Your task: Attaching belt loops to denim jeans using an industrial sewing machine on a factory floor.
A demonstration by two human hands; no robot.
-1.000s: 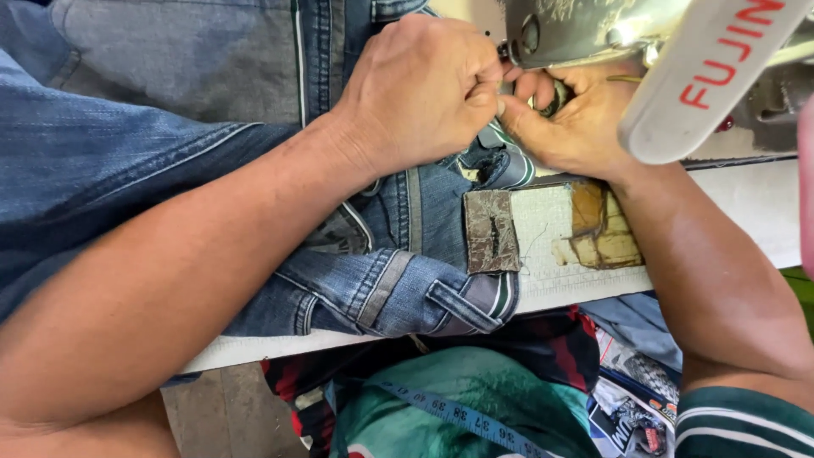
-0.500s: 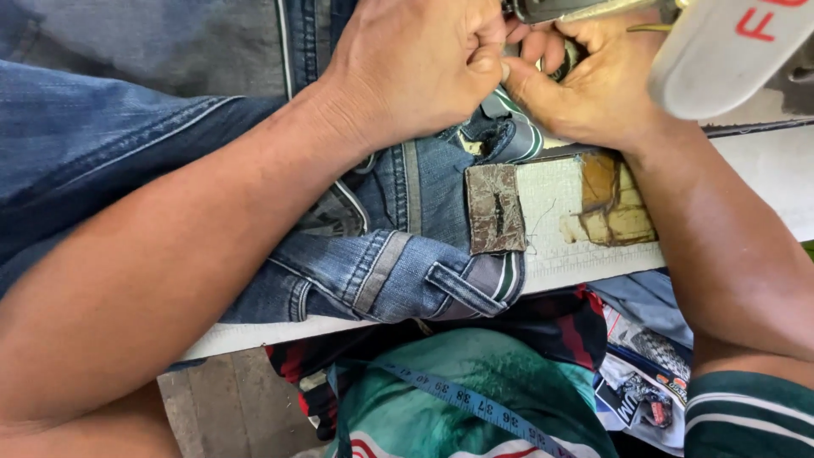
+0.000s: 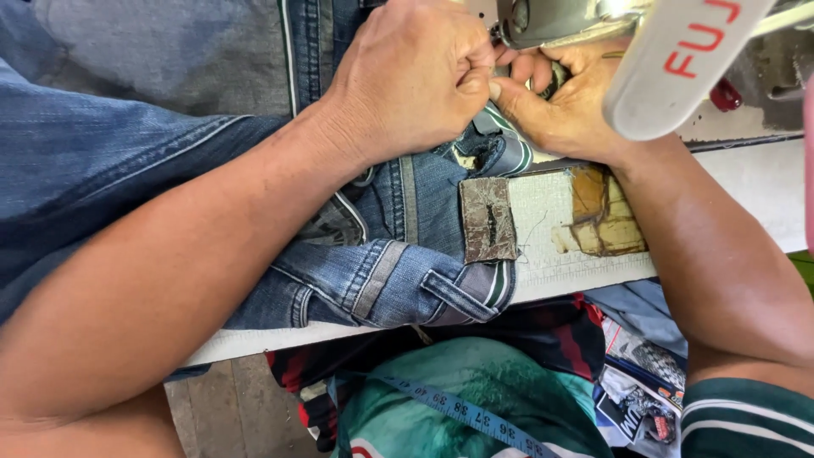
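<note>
Item: blue denim jeans (image 3: 170, 161), spread over the white sewing table (image 3: 746, 182), waistband end with belt loop (image 3: 458, 293) hanging at the near table edge. Left hand (image 3: 415, 80): fingers curled tight, pinching a fold of the denim just under the metal head of the sewing machine (image 3: 551, 21), apparently to keep the cloth taut and flat where the needle works. Right hand (image 3: 564, 106): fingers bent narrow around the same fold from the other side, thumb tip touching the left hand's fingers; whatever small part lies between the fingertips is hidden, so it cannot be told beyond the cloth itself. Machine arm (image 3: 678, 64): white, slanting over the right wrist. Worn grey patch (image 3: 489, 220) with a slit, fixed to the table just beside the denim; brown stained tape (image 3: 602, 212) next to it. Below the table edge: blue measuring tape (image 3: 462, 411) across a green garment (image 3: 475, 382), printed papers (image 3: 640, 382) to the right.
</note>
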